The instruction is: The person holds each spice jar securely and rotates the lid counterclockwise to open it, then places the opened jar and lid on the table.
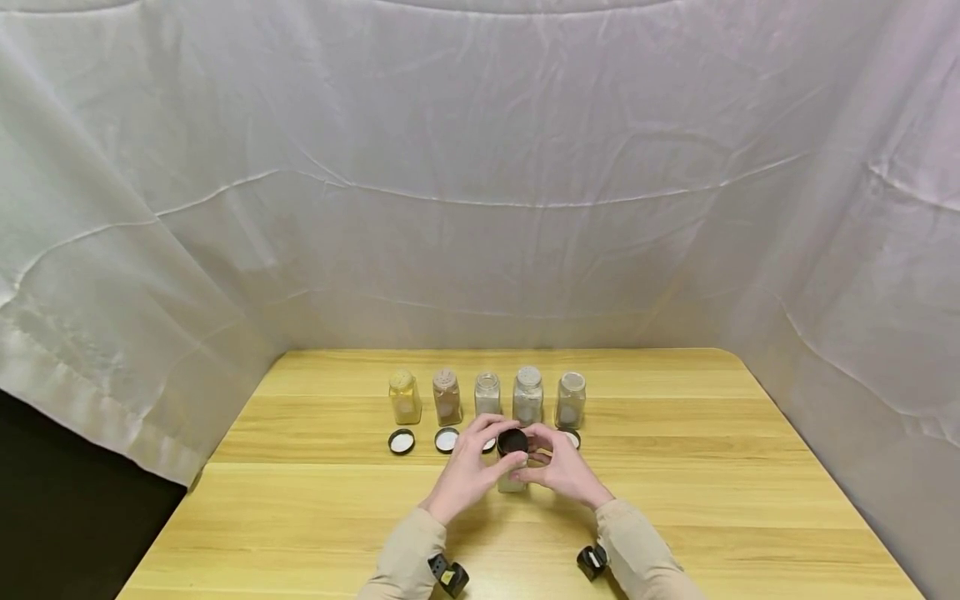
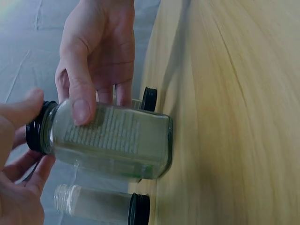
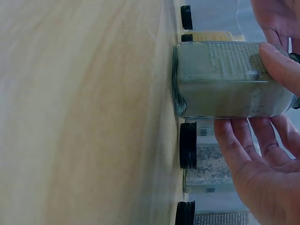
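Observation:
Between the two hands stands a square glass jar of pale powder with a printed label and a black lid. My left hand grips the lid, thumb on the near side and fingers round the far side. My right hand holds the jar's body; its thumb lies over the label and its fingers are on another side. In the head view both hands hide part of this jar. Whether its base touches the table cannot be told.
Behind stands a row of several lidless jars, among them a yellow one, a reddish-brown one and a grey one. Black lids with white liners, such as this lid, lie before them on the wooden table. Grey curtain surrounds it.

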Motion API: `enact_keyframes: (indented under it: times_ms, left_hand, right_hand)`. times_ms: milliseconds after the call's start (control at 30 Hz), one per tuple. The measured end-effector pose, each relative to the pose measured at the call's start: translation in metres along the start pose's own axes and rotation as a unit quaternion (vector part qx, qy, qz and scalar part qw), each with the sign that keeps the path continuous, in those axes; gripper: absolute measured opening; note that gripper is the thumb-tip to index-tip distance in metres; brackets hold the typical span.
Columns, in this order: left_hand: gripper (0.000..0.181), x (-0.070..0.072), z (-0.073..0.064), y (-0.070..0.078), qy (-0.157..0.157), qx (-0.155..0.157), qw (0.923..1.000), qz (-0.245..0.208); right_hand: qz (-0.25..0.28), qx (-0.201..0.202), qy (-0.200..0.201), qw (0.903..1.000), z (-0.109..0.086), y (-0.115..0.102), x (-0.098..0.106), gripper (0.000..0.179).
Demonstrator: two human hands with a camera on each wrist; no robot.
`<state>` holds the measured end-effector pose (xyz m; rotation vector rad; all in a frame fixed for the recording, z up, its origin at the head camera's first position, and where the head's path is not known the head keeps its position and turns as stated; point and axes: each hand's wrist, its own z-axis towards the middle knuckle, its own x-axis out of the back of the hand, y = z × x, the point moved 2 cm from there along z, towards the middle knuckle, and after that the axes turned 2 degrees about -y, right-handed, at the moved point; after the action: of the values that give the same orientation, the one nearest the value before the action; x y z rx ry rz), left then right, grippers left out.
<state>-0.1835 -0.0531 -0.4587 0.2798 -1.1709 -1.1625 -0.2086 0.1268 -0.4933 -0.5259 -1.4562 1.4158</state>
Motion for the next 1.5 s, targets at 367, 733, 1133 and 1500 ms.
enact_keyframes:
  times_ms: [367,733,1133,1500]
  left_hand:
    - [0.04,0.0044,-0.002,-0.0011,-0.079,-0.053,0.9954,0.009]
    - [0.043,0.0,0.0005,-0.0026,-0.002,-0.007,0.9999,0.01]
    - [0.037,0.0047,-0.0018,-0.003,-0.082,-0.05,0.9953,-0.004]
    - [0.042,0.0042,0.0005,-0.0024,-0.032,-0.01,0.9994,0.006]
  right_hand:
    - [-0.014,-0.008,0.006,0.9998,-0.0005,-0.0002,0.0004,0.048]
    - [0.008,-0.008,0.0,0.9999,-0.0005,-0.0032,0.0001,0.05]
    - [-0.003,-0.01,0.007,0.9999,-0.0011,-0.0037,-0.0004,0.048]
    - [0.009,-0.009,-0.001,0.9999,-0.0008,-0.0026,-0.0005,0.049]
